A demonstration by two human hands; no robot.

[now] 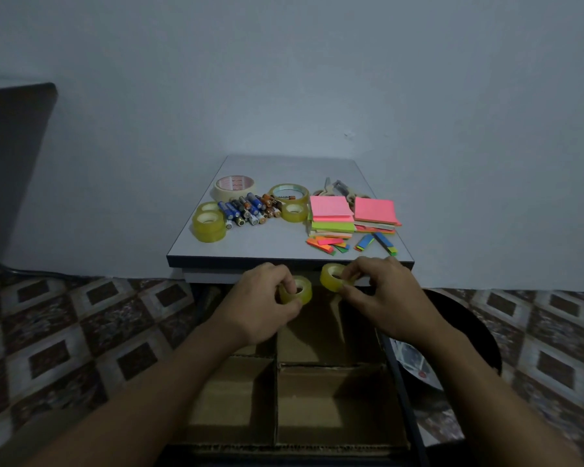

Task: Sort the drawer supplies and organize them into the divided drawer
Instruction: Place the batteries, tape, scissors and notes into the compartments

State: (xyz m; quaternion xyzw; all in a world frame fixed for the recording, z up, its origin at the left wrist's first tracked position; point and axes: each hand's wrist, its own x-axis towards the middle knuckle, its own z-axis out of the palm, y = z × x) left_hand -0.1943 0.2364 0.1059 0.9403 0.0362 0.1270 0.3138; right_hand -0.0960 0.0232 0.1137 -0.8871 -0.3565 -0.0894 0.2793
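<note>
Left hand (pixel 260 299): fingers and thumb are curled around a small yellow tape roll (pixel 299 291), gripping it by the rim. Right hand (pixel 381 291): fingertips pinch a second tape roll (pixel 331 277), which is tilted. The two rolls are near each other but apart. Both are held in front of the table's front edge, above the far end of the open drawer (pixel 403 392).

Drawer: pulled out beneath the table (pixel 277 246) and split by cardboard dividers (pixel 276 385) into several compartments. The near two show bare cardboard floors. The far ones are partly hidden by the hands, so their contents cannot be determined.

Table top, left to right:
- A stack of tape rolls (pixel 209 225) stands at the left edge.
- A masking tape roll (pixel 235 187) lies behind it.
- A pile of batteries (pixel 246 210) sits just beside the stack.
- A large clear tape roll (pixel 289 193) and a small tape roll (pixel 294 212) lie to the right of the batteries.
- Two piles of sticky notes (pixel 331 210) come next, pink on top.
- Scissors (pixel 338 188) lie behind the notes, partly hidden.
- Coloured page markers (pixel 327 246) are scattered in front of them.

Surroundings: patterned tile floor (pixel 64 332), and a dark round object (pixel 469 332) to the right of the drawer that cannot be identified.
</note>
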